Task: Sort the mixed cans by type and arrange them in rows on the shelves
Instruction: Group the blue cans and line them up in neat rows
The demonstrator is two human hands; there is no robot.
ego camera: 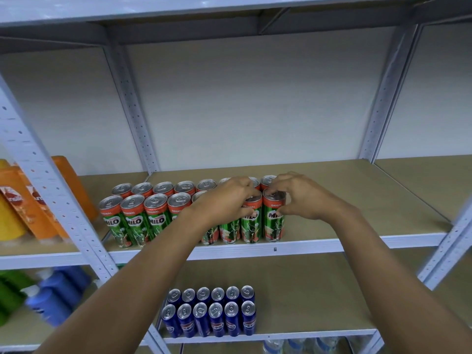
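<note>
Green and red Milo cans (pixel 134 218) stand in two rows on the middle shelf (pixel 357 240). My left hand (pixel 224 198) grips the top of a front-row Milo can (pixel 251 221) near the right end of the row. My right hand (pixel 298 198) pinches the rim of the rightmost front Milo can (pixel 273 221) with curled fingers. Blue cans (pixel 217 320) stand in two rows on the shelf below. My forearms hide some of the middle front cans.
Orange and yellow bottles (pixel 33 208) stand in the left bay behind a perforated white upright (pixel 51 185). Blue and green bottles (pixel 51 297) sit lower left. The right half of the middle shelf is bare board. Water bottles (pixel 301 346) show at the bottom.
</note>
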